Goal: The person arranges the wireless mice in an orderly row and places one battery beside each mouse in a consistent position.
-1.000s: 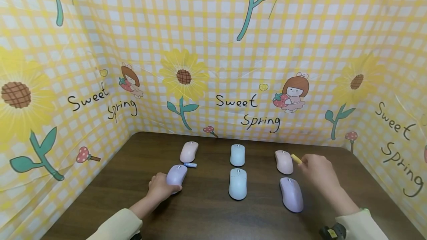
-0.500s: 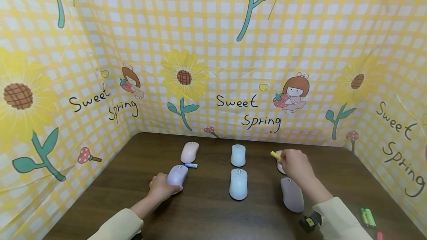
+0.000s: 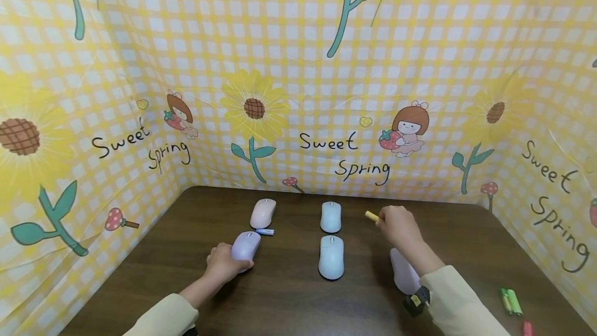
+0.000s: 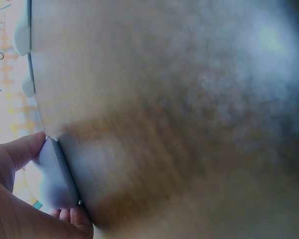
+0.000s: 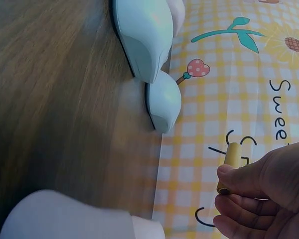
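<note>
My left hand [image 3: 222, 263] grips a lilac computer mouse [image 3: 245, 245] on the left of the table, thumb on one side and fingers on the other. A blue battery [image 3: 265, 232] lies just beyond that mouse, in front of a pink mouse [image 3: 263, 213]. Between thumb and fingers my right hand [image 3: 399, 226] pinches a yellow battery [image 3: 371, 215], held above the table at the back right. The right wrist view shows this battery [image 5: 232, 155] sticking up past the thumb. Another lilac mouse [image 3: 403, 273] sits below the right hand, partly covered by the forearm.
Two light-blue mice [image 3: 331, 217] stand one behind the other mid-table. Green batteries [image 3: 511, 301] and a red battery [image 3: 527, 328] lie at the front right. A yellow checked cloth [image 3: 298, 87] encloses the back and sides of the brown table [image 3: 289, 305].
My right hand has carried the yellow battery leftward, passing over the right-hand pink mouse, which it now hides. The green and red batteries have come into view. The left hand keeps its grip.
</note>
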{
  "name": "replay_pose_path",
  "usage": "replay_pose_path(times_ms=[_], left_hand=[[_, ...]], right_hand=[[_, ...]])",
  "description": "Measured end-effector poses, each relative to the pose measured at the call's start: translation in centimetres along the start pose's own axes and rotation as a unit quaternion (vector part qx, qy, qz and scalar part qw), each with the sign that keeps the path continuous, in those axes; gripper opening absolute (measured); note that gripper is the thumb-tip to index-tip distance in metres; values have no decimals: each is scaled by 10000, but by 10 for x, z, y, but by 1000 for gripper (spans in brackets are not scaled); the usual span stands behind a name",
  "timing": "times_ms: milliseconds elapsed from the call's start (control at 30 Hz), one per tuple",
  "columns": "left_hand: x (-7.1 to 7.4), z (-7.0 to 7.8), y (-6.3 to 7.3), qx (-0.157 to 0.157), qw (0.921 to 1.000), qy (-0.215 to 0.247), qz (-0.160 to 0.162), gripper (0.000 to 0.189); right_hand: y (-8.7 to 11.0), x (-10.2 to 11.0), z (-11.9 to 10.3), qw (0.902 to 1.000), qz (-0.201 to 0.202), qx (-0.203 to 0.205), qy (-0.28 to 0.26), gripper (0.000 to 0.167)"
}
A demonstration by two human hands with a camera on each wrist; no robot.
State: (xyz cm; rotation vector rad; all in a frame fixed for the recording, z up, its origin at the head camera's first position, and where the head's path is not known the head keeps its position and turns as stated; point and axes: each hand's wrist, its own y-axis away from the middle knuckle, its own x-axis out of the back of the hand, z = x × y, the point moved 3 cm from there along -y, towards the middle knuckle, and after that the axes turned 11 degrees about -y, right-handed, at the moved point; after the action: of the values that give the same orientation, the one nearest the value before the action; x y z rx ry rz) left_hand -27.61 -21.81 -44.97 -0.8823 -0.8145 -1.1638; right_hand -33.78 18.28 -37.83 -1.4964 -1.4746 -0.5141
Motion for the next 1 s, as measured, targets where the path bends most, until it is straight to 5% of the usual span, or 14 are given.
replay_pose_path(times_ms=[467,1000], left_hand=[[0,2,2,-32,10000,-28,17,56],[1,1,1,24,10000,21,-21,56]], right_hand=[[-14,-21,-18,9999,71,139,-7,4],[-24,-50,-31,9992,-366,36,-184,6]])
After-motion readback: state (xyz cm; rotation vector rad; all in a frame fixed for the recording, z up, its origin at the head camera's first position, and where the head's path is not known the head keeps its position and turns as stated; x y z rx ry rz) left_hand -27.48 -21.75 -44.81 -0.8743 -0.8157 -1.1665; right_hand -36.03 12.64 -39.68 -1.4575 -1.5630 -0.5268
